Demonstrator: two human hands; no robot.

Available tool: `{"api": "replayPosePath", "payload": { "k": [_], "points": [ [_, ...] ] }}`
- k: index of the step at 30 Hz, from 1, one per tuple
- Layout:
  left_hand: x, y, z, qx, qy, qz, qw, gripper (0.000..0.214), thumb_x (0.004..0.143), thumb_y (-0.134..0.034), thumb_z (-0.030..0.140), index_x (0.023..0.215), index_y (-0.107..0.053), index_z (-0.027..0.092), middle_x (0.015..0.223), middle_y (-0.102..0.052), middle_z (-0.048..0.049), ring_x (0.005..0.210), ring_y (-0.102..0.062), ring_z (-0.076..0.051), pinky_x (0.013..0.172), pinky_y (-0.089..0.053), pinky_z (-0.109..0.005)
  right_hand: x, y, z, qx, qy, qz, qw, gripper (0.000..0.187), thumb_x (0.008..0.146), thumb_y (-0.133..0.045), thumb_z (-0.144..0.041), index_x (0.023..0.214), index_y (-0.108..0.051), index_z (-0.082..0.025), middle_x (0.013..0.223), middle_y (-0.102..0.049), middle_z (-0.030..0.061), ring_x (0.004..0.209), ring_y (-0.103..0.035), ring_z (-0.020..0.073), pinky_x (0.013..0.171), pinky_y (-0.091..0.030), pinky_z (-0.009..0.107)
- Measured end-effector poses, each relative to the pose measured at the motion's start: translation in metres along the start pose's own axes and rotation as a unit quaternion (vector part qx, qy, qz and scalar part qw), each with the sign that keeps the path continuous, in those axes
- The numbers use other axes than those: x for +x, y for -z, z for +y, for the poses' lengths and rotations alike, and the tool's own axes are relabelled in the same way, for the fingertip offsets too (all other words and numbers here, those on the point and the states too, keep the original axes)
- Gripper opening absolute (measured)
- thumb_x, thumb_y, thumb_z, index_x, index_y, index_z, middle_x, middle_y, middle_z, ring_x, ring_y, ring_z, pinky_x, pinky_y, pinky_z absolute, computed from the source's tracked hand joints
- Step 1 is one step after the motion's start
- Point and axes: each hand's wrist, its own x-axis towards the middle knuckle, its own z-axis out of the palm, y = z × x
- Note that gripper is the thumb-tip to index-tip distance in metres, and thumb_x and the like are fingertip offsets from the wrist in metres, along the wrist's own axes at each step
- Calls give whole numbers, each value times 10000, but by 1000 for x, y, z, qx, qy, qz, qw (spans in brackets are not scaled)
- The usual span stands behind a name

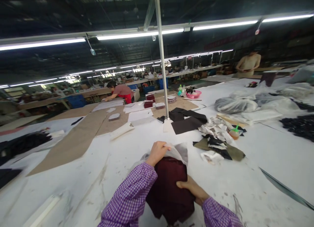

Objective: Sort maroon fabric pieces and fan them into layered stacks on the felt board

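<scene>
A stack of dark maroon fabric pieces (169, 184) is held up over the white table, close in front of me. My right hand (192, 187) grips its right edge, thumb on the front face and the fingers hidden behind. At the top of the stack, my left hand (158, 153) is closed on the rim of a thin, clear plastic bag (181, 152). The bag lies behind and around the upper part of the fabric. Purple checked sleeves cover both forearms.
A metal post (162, 57) rises from the table ahead. Dark fabric sheets (187, 121), white scraps (216, 130) and a cup with a green straw (235, 132) lie beyond, to the right. Plastic-wrapped bundles (235, 104) sit farther right. One person (121, 91) bends over the table; another (248, 63) stands far right.
</scene>
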Motion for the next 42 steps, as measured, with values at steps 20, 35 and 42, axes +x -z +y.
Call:
{"api": "replayPosePath", "payload": {
  "k": [20, 35, 42],
  "points": [
    [5, 14, 27, 19, 1, 50, 999, 276, 712, -612, 329, 505, -634, 148, 438, -376, 43, 526, -375, -104, 521, -222, -236, -43, 35, -45, -106, 9, 57, 993, 708, 575, -786, -289, 1217, -531, -137, 1208, -604, 127, 1137, -532, 316, 981, -408, 444],
    [11, 27, 47, 44, -173, -99, 979, 278, 801, -538, 338, 760, -738, 148, 677, -691, -10, 657, -580, -141, 580, -368, -196, 26, 18, -65, -61, -52, -12, 997, 467, 598, -758, -255, 1036, -631, -156, 943, -699, 71, 946, -637, 255, 971, -400, 454],
    [0, 16, 50, 141, -231, -104, 957, 268, 864, -500, 360, 875, -727, 218, 862, -732, -19, 791, -641, -165, 678, -408, -214, 42, 33, -69, -124, -48, 105, 986, 374, 579, -773, -256, 927, -665, -172, 830, -709, 61, 806, -672, 249, 821, -515, 431]
  ]
}}
